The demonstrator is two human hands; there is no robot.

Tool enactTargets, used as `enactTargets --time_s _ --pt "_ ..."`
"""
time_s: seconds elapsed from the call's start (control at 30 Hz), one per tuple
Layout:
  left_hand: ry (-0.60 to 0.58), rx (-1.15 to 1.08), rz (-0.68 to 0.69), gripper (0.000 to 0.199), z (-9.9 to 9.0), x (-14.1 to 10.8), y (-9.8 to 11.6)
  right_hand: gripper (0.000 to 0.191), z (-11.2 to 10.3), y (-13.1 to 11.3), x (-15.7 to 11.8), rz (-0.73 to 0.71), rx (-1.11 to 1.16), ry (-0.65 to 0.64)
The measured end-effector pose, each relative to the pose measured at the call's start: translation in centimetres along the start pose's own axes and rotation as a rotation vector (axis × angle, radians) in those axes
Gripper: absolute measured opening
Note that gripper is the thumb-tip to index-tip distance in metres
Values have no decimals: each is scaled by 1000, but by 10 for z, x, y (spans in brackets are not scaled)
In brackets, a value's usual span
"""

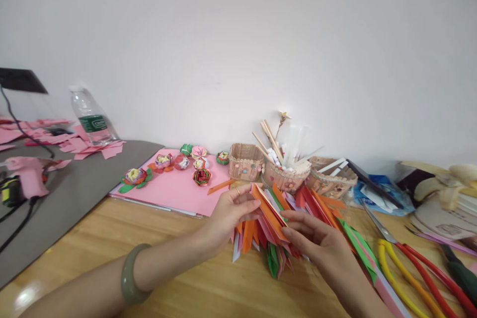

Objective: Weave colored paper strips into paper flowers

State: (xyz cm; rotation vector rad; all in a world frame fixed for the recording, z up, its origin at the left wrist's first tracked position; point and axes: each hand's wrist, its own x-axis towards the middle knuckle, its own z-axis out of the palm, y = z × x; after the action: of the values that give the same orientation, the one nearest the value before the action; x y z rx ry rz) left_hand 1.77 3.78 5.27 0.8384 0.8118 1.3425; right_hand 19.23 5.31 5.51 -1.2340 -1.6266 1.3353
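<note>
Between both hands is a small stack of folded paper strips [269,212], orange on the outside with pale edges. My left hand [235,211] pinches its upper left end between thumb and fingers. At the lower right end, the thumb and fingers of my right hand [316,238] close on the same stack. Below and behind it lies a loose heap of folded paper pieces [274,261] in orange, green, pink and white. More long folded strips [359,248], green and pink, lie partly behind my right hand.
Finished paper flowers [201,177] sit on a pink sheet [186,198]. Woven baskets [246,163] line the wall, one holding sticks. Scissors with yellow and red handles [421,263] lie at the right. A pink glue gun [28,176] and a water bottle [91,119] stand left.
</note>
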Motion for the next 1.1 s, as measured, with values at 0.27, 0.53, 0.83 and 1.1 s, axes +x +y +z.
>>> enactTargets --time_s 0.27,0.53,0.83,1.1 --pt "89 -15 -47 13 -3 3 -3 32 -6 -6 -6 -168 -237 148" --pt "66 13 -65 19 -8 4 -8 35 -10 -4 -5 -187 -320 276" --pt "107 -6 -72 28 -8 4 -5 38 -14 2 1 -83 -213 289" --pt "154 11 -50 21 -10 7 -7 32 -17 6 3 -127 -219 308"
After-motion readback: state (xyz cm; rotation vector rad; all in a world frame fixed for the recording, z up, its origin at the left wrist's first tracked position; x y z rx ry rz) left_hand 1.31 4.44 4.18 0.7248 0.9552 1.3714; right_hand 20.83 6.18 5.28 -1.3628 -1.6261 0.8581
